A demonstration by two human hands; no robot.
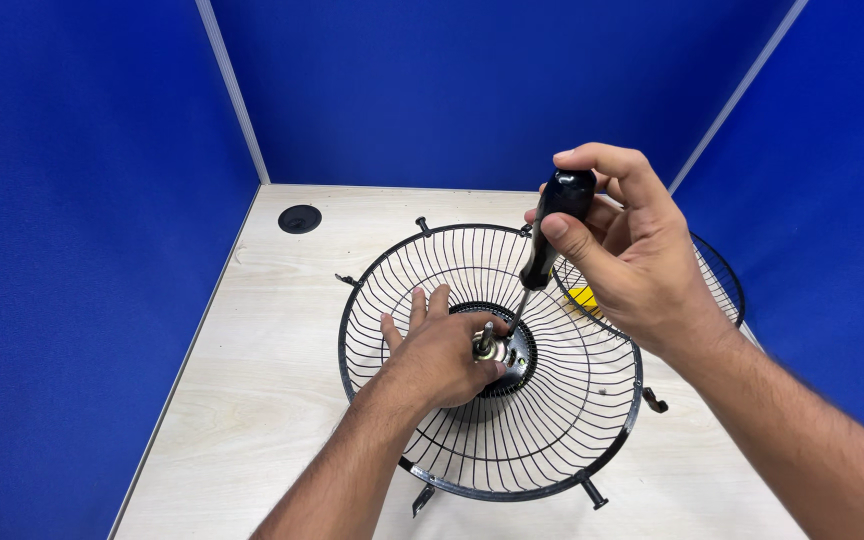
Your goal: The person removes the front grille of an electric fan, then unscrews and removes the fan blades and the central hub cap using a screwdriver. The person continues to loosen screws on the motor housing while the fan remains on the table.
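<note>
Two hands engaged at frame centre: right hand [617, 245] closed around black-handled screwdriver [550, 240], tip down at hub; left hand [442, 350] pressed flat, gripping nothing, steadying wire fan guard [492, 455] on table [252, 400]; guard judged light, stiff, springy, best held at rim or hub.

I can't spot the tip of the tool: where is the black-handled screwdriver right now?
In the head view, the black-handled screwdriver stands right of centre, gripped by the right hand, its tip down at the hub of the black wire fan guard beside the left hand.
</note>
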